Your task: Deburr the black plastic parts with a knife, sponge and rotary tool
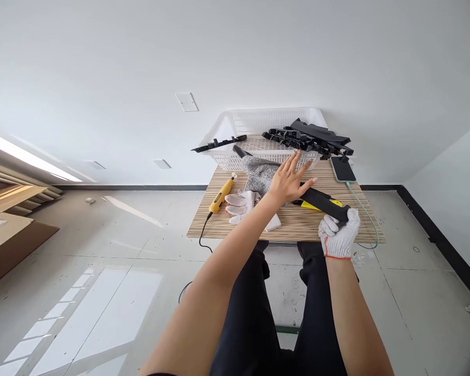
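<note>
Your right hand (340, 233), gloved, centre-right of frame: fingers closed around the near end of a black strip (320, 200), which slants up-left over the table. Your left hand (288, 183), bare, mid-frame: fingers spread wide at the strip's far end; cannot tell whether it touches. Yellow knife (310, 206) partly under the strip. Grey cloth (258, 169) just left of your bare hand. White basket (224, 130), upper centre, bearing black parts (311, 138).
</note>
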Motion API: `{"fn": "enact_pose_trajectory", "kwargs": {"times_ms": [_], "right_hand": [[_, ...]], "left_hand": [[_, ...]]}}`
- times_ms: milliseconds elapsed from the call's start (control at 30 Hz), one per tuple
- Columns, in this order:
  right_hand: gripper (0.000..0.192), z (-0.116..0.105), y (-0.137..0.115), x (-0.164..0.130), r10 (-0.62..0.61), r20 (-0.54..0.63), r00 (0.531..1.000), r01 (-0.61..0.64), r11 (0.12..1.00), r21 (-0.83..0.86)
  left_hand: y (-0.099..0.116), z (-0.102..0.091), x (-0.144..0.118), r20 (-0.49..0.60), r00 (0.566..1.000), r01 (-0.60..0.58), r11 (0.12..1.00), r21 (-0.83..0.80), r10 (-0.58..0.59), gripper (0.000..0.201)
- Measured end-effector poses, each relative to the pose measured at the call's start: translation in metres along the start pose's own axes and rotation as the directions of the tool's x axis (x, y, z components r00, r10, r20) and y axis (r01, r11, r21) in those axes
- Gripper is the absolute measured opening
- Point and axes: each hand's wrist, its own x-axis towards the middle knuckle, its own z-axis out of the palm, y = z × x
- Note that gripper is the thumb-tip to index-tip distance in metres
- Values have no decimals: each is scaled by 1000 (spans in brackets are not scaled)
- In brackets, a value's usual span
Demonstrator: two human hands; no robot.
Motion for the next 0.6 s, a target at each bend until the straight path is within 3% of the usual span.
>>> {"fn": "enact_pose_trajectory", "kwargs": {"times_ms": [167,300,433,533,600], "right_hand": [[42,1,1,-1,-68,29,997,67,997,25],[36,-2,1,2,-110,49,993,106,991,84],[30,-2,5,11,-126,23,992,123,989,85],[25,3,19,13,-97,-36,995,94,992,-84],[24,7,35,4,-54,20,998,58,953,-299]], "left_hand": [[15,1,-3,-21,999,-42,999,-6,42,68],[27,4,0,141,987,-77,997,-30,81,73],[29,6,5,285,957,-52,999,11,47,81],[22,6,7,357,933,-65,995,73,35,84],[16,4,8,403,914,-88,992,95,42,83]]}}
